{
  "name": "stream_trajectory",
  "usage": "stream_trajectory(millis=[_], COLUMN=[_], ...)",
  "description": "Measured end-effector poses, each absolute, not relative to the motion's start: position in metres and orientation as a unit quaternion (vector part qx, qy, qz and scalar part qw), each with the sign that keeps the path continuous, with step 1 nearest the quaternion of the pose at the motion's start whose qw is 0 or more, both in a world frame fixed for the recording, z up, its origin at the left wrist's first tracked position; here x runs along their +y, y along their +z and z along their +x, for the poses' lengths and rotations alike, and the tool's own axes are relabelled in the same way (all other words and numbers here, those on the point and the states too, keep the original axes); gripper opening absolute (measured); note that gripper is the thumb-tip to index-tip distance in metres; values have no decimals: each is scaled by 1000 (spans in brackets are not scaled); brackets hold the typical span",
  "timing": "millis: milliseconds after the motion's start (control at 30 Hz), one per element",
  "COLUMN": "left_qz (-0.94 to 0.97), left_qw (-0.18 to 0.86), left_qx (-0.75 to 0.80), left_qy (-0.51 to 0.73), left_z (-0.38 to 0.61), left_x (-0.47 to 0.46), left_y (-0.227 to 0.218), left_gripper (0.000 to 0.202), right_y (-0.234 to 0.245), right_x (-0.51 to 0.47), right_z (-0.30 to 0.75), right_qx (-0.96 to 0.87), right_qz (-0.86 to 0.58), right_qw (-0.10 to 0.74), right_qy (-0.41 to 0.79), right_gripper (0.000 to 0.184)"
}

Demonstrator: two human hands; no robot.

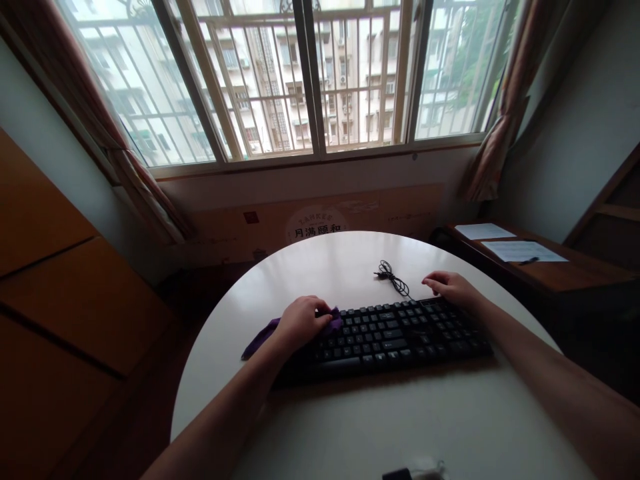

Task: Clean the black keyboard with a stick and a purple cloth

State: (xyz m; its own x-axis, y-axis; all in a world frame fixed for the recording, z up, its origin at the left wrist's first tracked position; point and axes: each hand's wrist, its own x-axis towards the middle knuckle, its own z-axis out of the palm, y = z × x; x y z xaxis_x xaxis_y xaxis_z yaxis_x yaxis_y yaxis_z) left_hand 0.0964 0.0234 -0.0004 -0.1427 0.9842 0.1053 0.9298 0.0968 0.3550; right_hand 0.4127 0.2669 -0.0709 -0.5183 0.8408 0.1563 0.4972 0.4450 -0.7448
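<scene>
A black computer keyboard (393, 337) lies across the white round table, tilted slightly in view. My left hand (305, 320) is closed on a purple cloth (263, 339) and presses it onto the keys at the keyboard's left side. Part of the cloth trails out to the left over the table top; the hand covers the rest. Over the keyboard's far right corner rests my right hand (450, 288), its fingers curled toward the thumb. Whether anything is between those fingertips I cannot make out. The keyboard's cable (395, 279), coiled and tied, sits just behind it.
The white table (240, 283) has a small dark object (397, 474) at its near edge, partly cut off. To the right, a brown wooden desk (590, 277) bears paper sheets (523, 251) and a pen (530, 261). A printed cardboard box (225, 223) stands below the window.
</scene>
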Motion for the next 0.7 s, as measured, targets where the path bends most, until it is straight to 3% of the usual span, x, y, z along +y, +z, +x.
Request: stream_trajectory(millis=[300,700], left_qz=[648,635], left_qw=[28,147], left_qx=[743,740], left_qy=[167,166], left_z=[98,74], left_x=[20,15], left_y=[1,12], left_gripper=[18,26], right_y=[-69,-69], right_x=[261,248], right_z=[406,389], right_qx=[-811,-791], right_qz=[-402,-361], right_qw=[282,344], right_qy=[317,356], right_gripper=[41,40])
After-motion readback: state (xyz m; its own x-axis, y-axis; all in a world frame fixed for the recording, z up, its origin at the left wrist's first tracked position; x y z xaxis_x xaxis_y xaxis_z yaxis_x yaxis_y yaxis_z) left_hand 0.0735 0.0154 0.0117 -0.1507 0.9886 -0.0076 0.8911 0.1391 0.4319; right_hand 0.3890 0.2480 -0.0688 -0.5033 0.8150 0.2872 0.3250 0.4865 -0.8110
